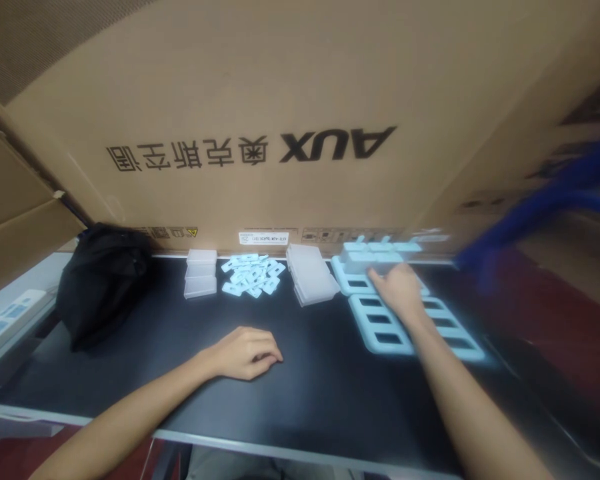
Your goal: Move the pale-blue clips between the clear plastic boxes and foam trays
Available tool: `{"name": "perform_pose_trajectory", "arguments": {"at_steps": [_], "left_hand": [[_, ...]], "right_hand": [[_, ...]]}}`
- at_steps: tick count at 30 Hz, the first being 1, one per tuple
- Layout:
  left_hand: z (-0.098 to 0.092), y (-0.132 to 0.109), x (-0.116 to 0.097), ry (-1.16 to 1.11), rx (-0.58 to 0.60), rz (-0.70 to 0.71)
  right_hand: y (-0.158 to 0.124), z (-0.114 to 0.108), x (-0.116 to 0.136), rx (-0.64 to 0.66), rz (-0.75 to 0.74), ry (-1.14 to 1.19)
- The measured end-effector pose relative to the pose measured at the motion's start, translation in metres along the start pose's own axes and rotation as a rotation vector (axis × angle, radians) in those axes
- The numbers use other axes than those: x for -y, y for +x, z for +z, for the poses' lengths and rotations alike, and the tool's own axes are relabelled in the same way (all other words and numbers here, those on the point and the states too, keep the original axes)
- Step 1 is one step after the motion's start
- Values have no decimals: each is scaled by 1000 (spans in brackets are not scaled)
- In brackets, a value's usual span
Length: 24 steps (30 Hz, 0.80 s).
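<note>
My left hand (247, 353) rests on the black tabletop, its fingers curled in a loose fist with nothing visible in them. At the right, my right hand (400, 287) reaches over a light blue slotted rack (380, 348) to the front of some pale boxes with light blue tops (360, 257). Its fingers are bent and partly blurred; what they grip is hidden. Left of the rack lies a stack of translucent white boxes (313, 277). Further left are a heap of small light blue clips (253, 273) and a smaller stack of translucent pieces (201, 273).
A large cardboard carton (280, 200) with upside-down print stands along the table's back edge. A black cloth bag (100, 287) sits at the left, by a white box (10, 317) with blue marks. A blue bar (545, 193) slants in at the right.
</note>
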<state>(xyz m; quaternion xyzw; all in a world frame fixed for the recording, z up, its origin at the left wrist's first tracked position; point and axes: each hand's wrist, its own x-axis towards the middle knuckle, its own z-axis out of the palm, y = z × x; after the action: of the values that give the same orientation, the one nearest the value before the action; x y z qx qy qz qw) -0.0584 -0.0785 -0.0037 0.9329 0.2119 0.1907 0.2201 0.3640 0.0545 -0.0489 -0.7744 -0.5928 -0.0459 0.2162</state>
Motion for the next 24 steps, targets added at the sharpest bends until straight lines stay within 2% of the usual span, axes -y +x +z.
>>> {"name": "perform_pose_trajectory", "arguments": {"at_steps": [6,10,14,16,18,20,22,24], "left_hand": [[1,0,0,20,3,0],[0,0,-2,-3,5,-15],[-14,4,-8,-66,-39,-107],[-27,10,-11,-91,-122,-193],[-41,20,-14,-126,-256,-278],[-55,32,-18,-169,-363,-329],[-64,45,-24,-202,-371,-342],[-68,55,-30,-220,-317,-341]], "right_hand": [[-4,-17,20,19,157,37],[-1,-32,24,23,214,109],[-2,-60,24,-48,264,125],[-12,-78,32,-120,238,123],[-33,-95,49,-142,126,120],[-64,-107,76,-18,-99,124],[-98,-111,106,156,-385,153],[-127,-110,133,287,-623,210]]}}
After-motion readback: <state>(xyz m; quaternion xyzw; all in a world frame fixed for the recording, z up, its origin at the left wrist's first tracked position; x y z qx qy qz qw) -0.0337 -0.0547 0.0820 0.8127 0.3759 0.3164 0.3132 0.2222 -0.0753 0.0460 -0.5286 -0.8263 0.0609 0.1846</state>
